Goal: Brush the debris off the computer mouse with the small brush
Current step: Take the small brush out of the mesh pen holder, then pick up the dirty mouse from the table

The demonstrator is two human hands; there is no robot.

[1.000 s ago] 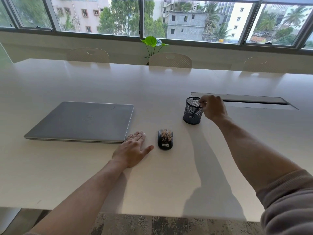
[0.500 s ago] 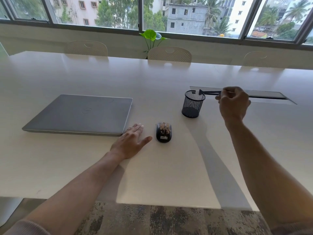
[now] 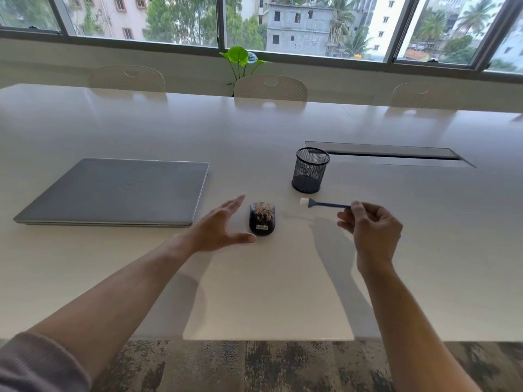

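The right hand (image 3: pixel 370 227) pinches the small brush (image 3: pixel 325 204) by its handle end, bristles pointing toward the left hand (image 3: pixel 218 229), which is spread open beside the computer mouse (image 3: pixel 262 218). The mouse lies between the hands, debris (image 3: pixel 263 213) piled on top. Unsteadied, it could slide under the strokes, scattering crumbs across the table (image 3: pixel 254 292).

Black mouse (image 3: pixel 262 222) speckled with brown debris (image 3: pixel 263 212); right of it, dark blue brush (image 3: pixel 325 204), white-tipped; left, grey laptop (image 3: pixel 119 191).
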